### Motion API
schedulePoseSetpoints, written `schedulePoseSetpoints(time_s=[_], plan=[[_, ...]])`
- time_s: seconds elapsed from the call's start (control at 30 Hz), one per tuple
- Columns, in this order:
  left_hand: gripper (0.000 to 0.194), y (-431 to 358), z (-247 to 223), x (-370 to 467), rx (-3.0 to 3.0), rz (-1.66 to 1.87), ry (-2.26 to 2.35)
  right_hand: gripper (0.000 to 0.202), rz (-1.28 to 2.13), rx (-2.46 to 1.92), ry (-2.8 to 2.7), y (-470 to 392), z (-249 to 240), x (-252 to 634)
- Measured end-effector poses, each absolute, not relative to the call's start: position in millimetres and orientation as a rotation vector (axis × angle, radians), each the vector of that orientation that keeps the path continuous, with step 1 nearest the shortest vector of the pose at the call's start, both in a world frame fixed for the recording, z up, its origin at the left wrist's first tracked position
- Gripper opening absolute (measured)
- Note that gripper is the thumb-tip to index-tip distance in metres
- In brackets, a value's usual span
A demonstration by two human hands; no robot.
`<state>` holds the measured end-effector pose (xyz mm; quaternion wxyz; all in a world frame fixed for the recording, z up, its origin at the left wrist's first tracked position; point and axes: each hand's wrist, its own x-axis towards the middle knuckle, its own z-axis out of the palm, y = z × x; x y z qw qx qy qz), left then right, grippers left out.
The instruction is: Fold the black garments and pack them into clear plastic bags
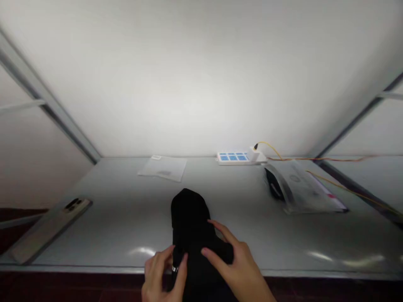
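You have both hands on a black fabric item (192,235) at the front edge of the grey table (126,235); its rounded end lies on the surface and the rest runs over the edge towards you. Your left hand (164,272) has its grip clamped on the item's left side, beside a bit of white lettering. Your right hand (234,266) has thumb and fingers apart, resting across the right part; the dark cloth hides its folds, so it may be a garment or a pouch.

Beyond it, near the wall, you have a flat clear bag (165,167) and, right of that, a white power strip (233,157) with a plug (252,154) and yellow cable (270,147). Further right lies a clear plastic bag (302,186) holding something black, partly covering the table there. A phone (52,230) lies well off to your left.
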<state>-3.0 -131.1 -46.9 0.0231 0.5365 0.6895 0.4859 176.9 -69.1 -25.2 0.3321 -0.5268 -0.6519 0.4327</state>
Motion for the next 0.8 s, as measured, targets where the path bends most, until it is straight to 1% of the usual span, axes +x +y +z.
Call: schedulePoseSetpoints(time_s=[0.07, 0.1, 0.23, 0.27, 0.3, 0.33, 0.4, 0.43, 0.47, 0.53, 0.67, 0.73, 0.8], plan=[[0.039, -123.7, -48.3, -5.3, 1.678, 1.481, 2.232, 0.06, 0.876, -1.41, -1.757, -63.7, -27.4, 166.9], [0.04, -120.8, -49.3, -5.4, 1.712, 1.497, 2.252, 0.061, 0.743, -1.397, -1.788, -62.0, -28.4, 163.5], [0.016, -117.3, -54.8, -3.9, 1.999, 1.571, 2.243, 0.053, 0.234, -1.178, -1.913, -60.6, -27.4, 169.2], [0.016, -118.0, -55.6, -4.8, 2.111, 1.556, 2.239, 0.053, 0.159, -1.088, -1.991, -60.6, -26.0, 175.6], [0.022, -118.9, -55.7, -6.9, 2.23, 1.524, 2.231, 0.055, 0.111, -0.984, -2.104, -60.5, -24.7, 183.1], [0.03, -119.9, -55.1, -10.2, 2.361, 1.472, 2.204, 0.06, 0.085, -0.878, -2.238, -60.1, -23.7, 191.0], [0.041, -121.1, -51.3, -20.5, 2.67, 1.283, 2.032, 0.078, 0.081, -0.696, -2.508, -59.5, -23.7, 205.0], [0.042, -121.3, -48.4, -27.0, 2.805, 1.17, 1.907, 0.086, 0.088, -0.643, -2.606, -59.5, -24.7, 209.8], [0.041, -121.2, -45.3, -33.9, 2.905, 1.058, 1.79, 0.089, 0.099, -0.633, -2.67, -59.8, -26.2, 212.8], [0.038, -120.7, -39.5, -48.2, 3.045, 0.876, 1.618, 0.086, 0.128, -0.701, -2.711, -61.1, -29.5, 214.2], [0.037, -122.4, -33.0, -71.8, 3.241, 0.74, 1.421, 0.074, 0.199, -0.693, -2.673, -62.6, -31.2, 210.4], [0.038, -126.1, -32.2, -77.7, 3.199, 0.749, 1.39, 0.068, 0.255, -0.624, -2.625, -62.9, -29.6, 208.8], [0.037, -131.0, -32.9, -78.1, 3.038, 0.865, 1.368, 0.055, 0.337, -0.617, -2.522, -64.5, -27.5, 205.4]])
